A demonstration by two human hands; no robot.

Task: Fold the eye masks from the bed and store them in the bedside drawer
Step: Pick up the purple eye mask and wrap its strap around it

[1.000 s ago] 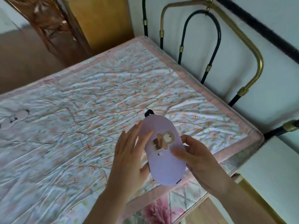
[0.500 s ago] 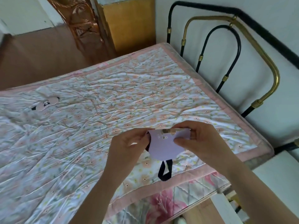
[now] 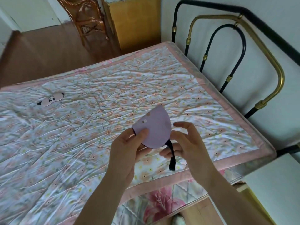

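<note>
Folded lilac eye mask in left hand grip; right hand fingers apart.

The floral quilt lies flat and open across most of the bed, so a hand can sweep freely over its middle and left. The only thing lying out there is a pink eye mask far to the left. Along the right edge the black-and-brass headboard rises and blocks reach beyond the mattress. At lower right, the white bedside cabinet top sits just beside the bed corner.
</note>
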